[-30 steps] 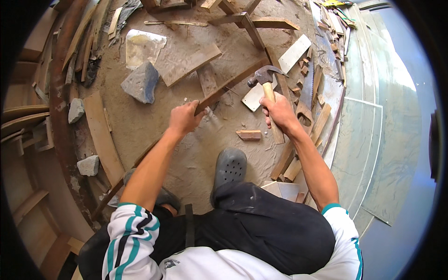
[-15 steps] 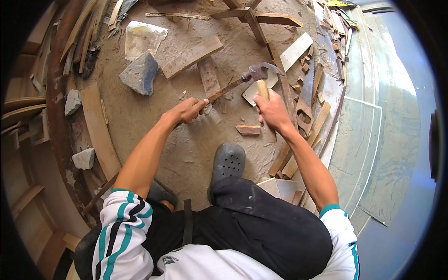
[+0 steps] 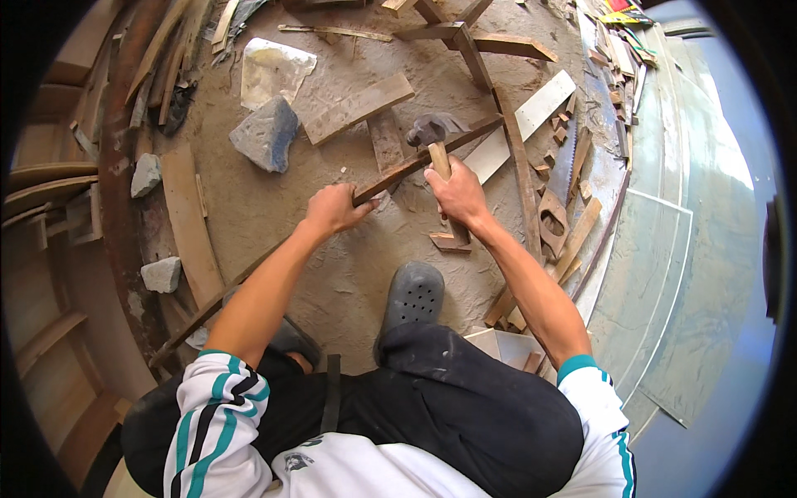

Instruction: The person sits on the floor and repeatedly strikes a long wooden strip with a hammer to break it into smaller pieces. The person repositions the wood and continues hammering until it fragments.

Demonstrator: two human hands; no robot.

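Left hand (image 3: 334, 207) grip closed around long thin wood strip (image 3: 415, 163); right hand (image 3: 455, 192) grip clenching hammer (image 3: 430, 133) raised above it. Hammering appears underway, strip unsplit, scraps around.

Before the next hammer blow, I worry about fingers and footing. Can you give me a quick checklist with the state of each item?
1. Right hand gripping the hammer handle: ok.
2. Left hand holding the long wooden strip steady: ok.
3. Left fingers away from the hammer head: ok, a clear gap shows.
4. Nail or target spot under the head: cannot tell.
5. Shoe planted on the sandy ground: ok.
6. Saw lying close to the right arm: not ok.
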